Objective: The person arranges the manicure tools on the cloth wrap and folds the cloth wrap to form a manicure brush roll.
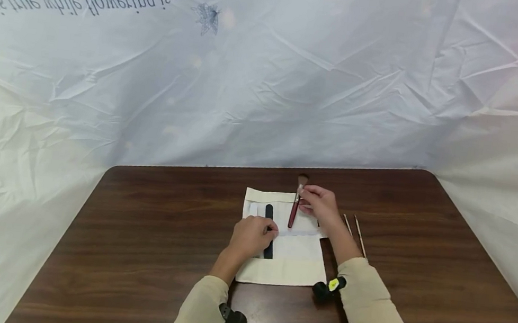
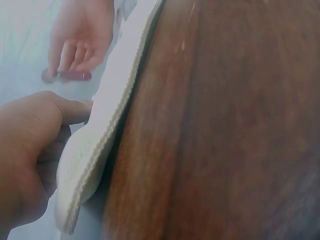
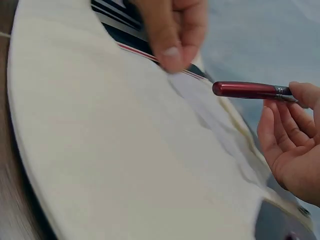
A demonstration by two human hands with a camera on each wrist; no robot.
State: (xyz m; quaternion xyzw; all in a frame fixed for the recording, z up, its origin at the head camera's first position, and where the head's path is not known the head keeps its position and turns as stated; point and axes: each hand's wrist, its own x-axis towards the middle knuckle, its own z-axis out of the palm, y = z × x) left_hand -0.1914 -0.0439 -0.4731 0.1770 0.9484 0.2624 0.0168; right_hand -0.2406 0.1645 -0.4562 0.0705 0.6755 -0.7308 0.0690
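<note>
A cream fabric brush roll (image 1: 282, 273) lies unfolded on the table. My right hand (image 1: 321, 205) holds a makeup brush (image 1: 293, 214) over its upper part, bristles pointing away and dark red handle toward me. In the right wrist view the thumb and fingers pinch the brush (image 3: 245, 90) near its metal collar. My left hand (image 1: 251, 237) pinches the edge of the roll's pocket (image 3: 190, 92) between thumb and forefinger. Under that hand, a long black flat tool (image 1: 270, 212) sits in the roll, with a white one (image 1: 253, 209) to its left. Their middles are partly hidden.
Two thin light sticks (image 1: 360, 234) lie on the dark wooden table (image 1: 160, 225), right of the roll and beside the right forearm. A pale sheet (image 1: 268, 77) with printed lettering hangs behind the table's far edge. Black wrist cameras (image 1: 233, 319) are strapped over both sleeves.
</note>
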